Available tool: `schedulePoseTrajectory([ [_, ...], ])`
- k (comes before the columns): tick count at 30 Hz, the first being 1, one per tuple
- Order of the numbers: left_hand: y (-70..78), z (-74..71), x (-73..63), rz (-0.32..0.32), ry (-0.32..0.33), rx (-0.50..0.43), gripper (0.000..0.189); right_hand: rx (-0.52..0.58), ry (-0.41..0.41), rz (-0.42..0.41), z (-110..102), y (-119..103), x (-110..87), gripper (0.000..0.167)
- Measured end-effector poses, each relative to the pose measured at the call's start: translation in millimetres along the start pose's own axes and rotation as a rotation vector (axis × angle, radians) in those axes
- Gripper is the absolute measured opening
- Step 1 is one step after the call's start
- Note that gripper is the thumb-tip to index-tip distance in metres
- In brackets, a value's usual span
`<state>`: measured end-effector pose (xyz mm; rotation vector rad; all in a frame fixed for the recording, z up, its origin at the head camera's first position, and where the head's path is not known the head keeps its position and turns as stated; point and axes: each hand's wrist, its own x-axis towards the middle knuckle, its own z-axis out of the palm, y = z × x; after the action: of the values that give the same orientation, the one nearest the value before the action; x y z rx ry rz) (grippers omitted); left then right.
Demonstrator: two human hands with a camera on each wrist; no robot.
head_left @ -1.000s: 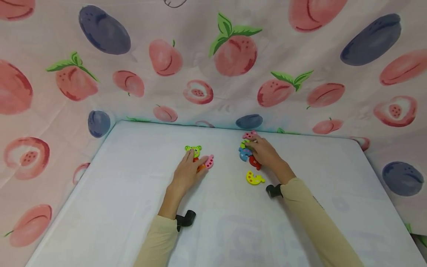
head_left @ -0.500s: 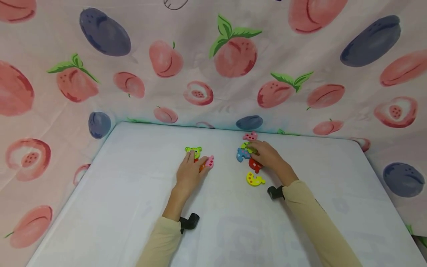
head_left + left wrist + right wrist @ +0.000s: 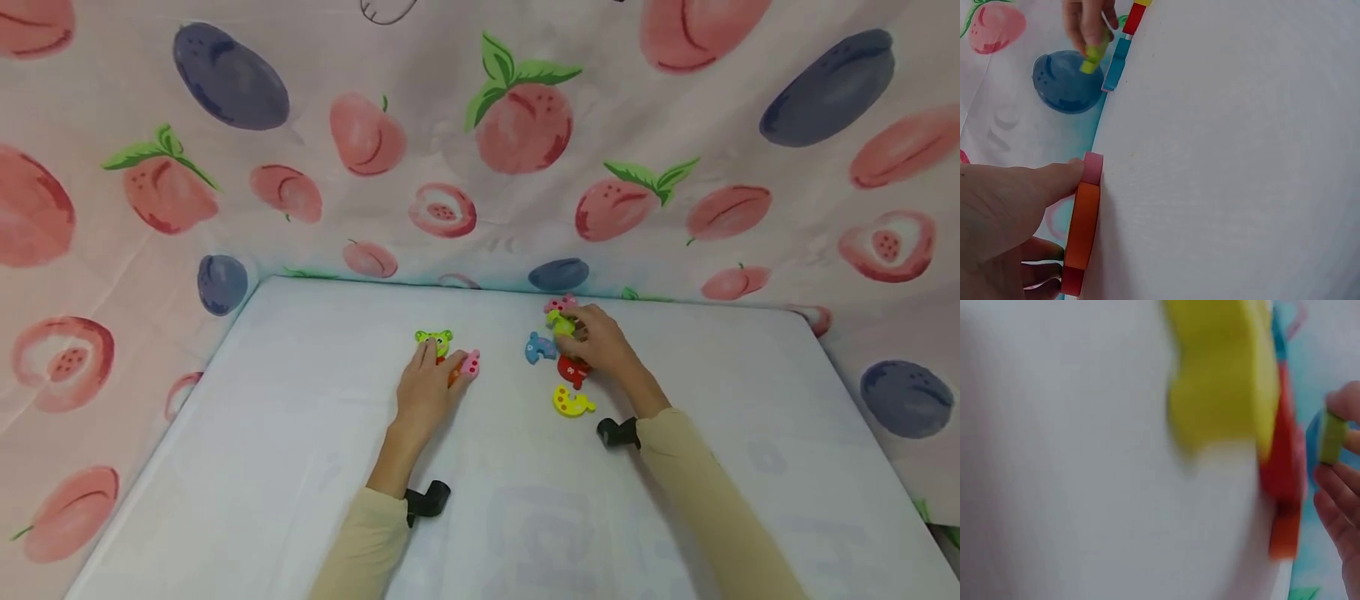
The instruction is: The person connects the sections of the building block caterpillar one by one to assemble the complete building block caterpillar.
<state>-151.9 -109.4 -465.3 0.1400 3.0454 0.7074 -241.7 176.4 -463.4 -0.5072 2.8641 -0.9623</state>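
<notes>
My left hand (image 3: 423, 392) rests on a small group of coloured toy puzzle pieces. Among them are a green animal-face piece (image 3: 437, 342), a pink dotted piece (image 3: 471, 364), an orange piece (image 3: 1083, 222) and a red piece (image 3: 1072, 281). In the left wrist view its thumb touches the pink one; the fingers partly cover the rest. My right hand (image 3: 609, 348) pinches a yellow-green piece (image 3: 562, 323) between thumb and fingers, raised off the table. Nearby lie a blue piece (image 3: 538, 348), a red crab-like piece (image 3: 573, 373) and a yellow dotted piece (image 3: 572, 403).
Behind the right hand, another pink piece (image 3: 558, 303) lies close to the far edge of the white table (image 3: 510, 483). A fruit-printed cloth (image 3: 442, 125) hangs along the back and left. Black wrist cameras (image 3: 429, 500) sit on both wrists.
My right hand has taken hold of the yellow-green piece and lifted it. The blue piece has shifted left, away from the red one. The left hand has stayed nearly still.
</notes>
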Motion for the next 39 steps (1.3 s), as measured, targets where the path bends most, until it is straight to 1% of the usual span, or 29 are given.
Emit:
schedulePoseTrajectory([
  [3, -0.5, -0.6, -0.5, 0.002, -0.001, 0.002, 0.045, 0.089, 0.087, -0.03, 11, -17, -5.4, 0.051],
  [6, -0.6, -0.3, 0.5, -0.001, -0.002, 0.016, 0.046, 0.158, 0.131, -0.063, 30, -38, -9.7, 0.049],
  [8, -0.5, 0.6, 1.6, -0.001, -0.008, 0.03, 0.047, 0.205, 0.137, -0.059, 45, -52, -12.1, 0.047],
  [11, -0.3, 2.0, 3.0, -0.001, -0.013, 0.047, 0.048, 0.244, 0.122, -0.055, 66, -68, -13.3, 0.046],
  [15, 0.8, 2.7, 3.4, 0.015, 0.014, 0.056, 0.046, 0.262, 0.124, -0.047, 87, -81, -12.6, 0.043],
  [20, 2.8, 1.2, 2.3, 0.032, 0.033, 0.065, 0.045, 0.279, 0.166, -0.028, 98, -83, -11.6, 0.041],
  [23, 3.1, 0.1, 2.0, 0.033, 0.036, 0.065, 0.045, 0.261, 0.179, -0.033, 100, -81, -10.7, 0.042],
  [30, 1.5, 0.3, 1.4, 0.021, 0.022, 0.056, 0.046, 0.177, 0.167, -0.077, 103, -80, -9.6, 0.041],
  [35, -0.5, 1.4, 0.2, 0.016, 0.024, 0.062, 0.046, 0.157, 0.151, -0.078, 105, -81, -9.7, 0.04],
  [39, -1.3, 2.3, 0.3, 0.018, 0.031, 0.055, 0.046, 0.113, 0.138, -0.085, 107, -80, -9.3, 0.04],
])
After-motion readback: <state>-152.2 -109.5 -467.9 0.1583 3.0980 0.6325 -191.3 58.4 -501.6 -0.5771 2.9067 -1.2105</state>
